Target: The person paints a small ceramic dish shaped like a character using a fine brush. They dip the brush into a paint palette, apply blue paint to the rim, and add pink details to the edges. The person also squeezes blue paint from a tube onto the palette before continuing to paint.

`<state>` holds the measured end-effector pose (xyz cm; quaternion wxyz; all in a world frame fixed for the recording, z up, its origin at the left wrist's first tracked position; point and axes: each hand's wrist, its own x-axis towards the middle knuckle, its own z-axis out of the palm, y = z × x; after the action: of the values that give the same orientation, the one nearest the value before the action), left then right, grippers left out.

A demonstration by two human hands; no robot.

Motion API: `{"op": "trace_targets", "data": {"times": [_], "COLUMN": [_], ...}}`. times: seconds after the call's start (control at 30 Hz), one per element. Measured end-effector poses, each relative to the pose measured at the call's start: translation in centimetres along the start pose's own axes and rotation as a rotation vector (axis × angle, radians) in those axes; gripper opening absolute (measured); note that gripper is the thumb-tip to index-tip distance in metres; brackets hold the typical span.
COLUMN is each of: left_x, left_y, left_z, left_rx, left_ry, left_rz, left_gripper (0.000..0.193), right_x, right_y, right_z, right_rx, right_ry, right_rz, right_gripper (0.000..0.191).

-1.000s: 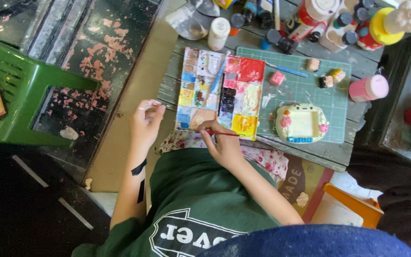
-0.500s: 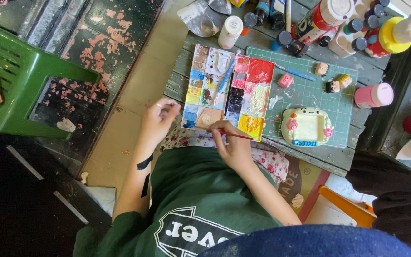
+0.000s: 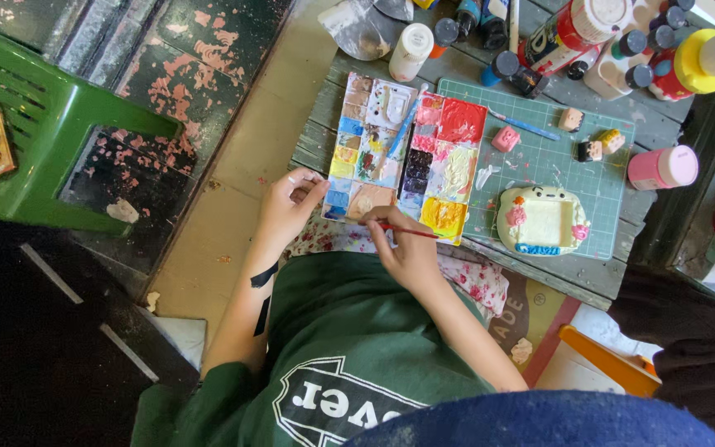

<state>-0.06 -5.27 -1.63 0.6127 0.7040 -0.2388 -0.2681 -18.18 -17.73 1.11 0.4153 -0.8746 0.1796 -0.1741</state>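
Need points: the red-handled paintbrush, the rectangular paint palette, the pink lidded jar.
Red-handled paintbrush [image 3: 411, 231], head view, middle of the handle past the right hand [image 3: 407, 252].
Rectangular paint palette [image 3: 448, 170], head view, its right half among the paint wells.
Pink lidded jar [image 3: 662, 168], head view, its side.

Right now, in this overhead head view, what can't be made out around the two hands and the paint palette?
- Brush tip: the red paintbrush in the right hand ends over the paint palette; too small to tell whether it touches.
- Left hand: fingers curled at the palette's corner; whatever they pinch is hidden.
- Paint bottles: cut off by the top edge.
- Ceramic frame: painted details too small.
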Motion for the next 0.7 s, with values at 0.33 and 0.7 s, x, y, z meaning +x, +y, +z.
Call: {"op": "trace_targets", "data": {"times": [0.33, 0.7], "left_x": [0.0, -0.1], "left_y": [0.6, 1.0], "left_z": [0.1, 0.2], "left_rx": [-0.010, -0.017], "left_ry": [0.000, 0.027], "left_rz": [-0.012, -0.020], "left_gripper": [0.016, 0.018], "right_x": [0.0, 0.1], "right_y": [-0.3, -0.9], "right_z": [-0.1, -0.1], "right_rx": [-0.019, -0.129], "right_ry": [-0.003, 0.017], "right_rz": [0.041, -0.082], "right_gripper": [0.006, 0.009]}}
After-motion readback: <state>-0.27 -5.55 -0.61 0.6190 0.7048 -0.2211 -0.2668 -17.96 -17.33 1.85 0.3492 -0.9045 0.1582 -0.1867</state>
